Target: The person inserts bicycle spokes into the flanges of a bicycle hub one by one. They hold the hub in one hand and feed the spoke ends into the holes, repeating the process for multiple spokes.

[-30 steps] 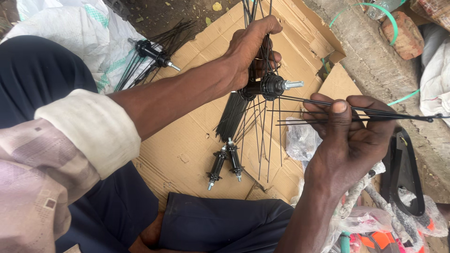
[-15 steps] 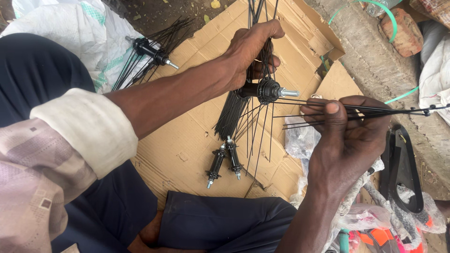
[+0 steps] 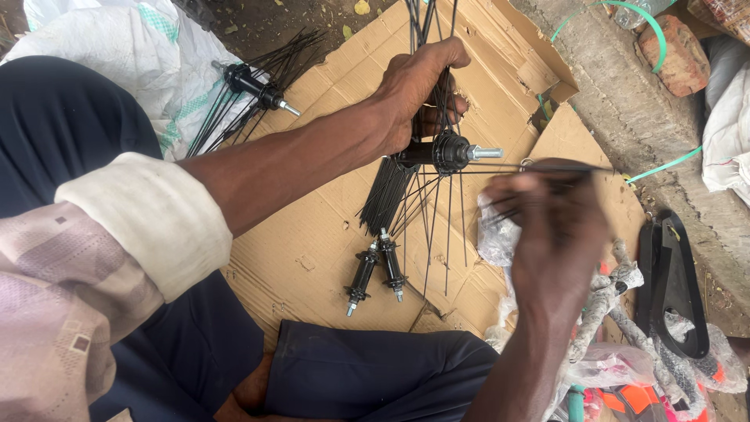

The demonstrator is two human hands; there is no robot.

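Looks like the lacing stage of a wheel build here, spokes going into a hub one by one. The left hand (image 3: 418,98) is wrapped tight around the black hub (image 3: 449,152) and some of the spokes already hanging off it, holding the thing up over the flattened cardboard (image 3: 312,258) with the threaded axle end poking out toward the other hand. The right hand (image 3: 551,234) is pinched shut on a few loose spokes (image 3: 578,167) lying roughly level, tips aimed at the hub flange, just beside it but not clearly in a hole. My guess is the next bit needs one spoke lined up with a free flange hole and fed through without snagging the ones dangling below. Two spare hubs (image 3: 379,273) sit on the cardboard right under the work, and another laced hub (image 3: 254,82) lies off by the white sack (image 3: 125,39).
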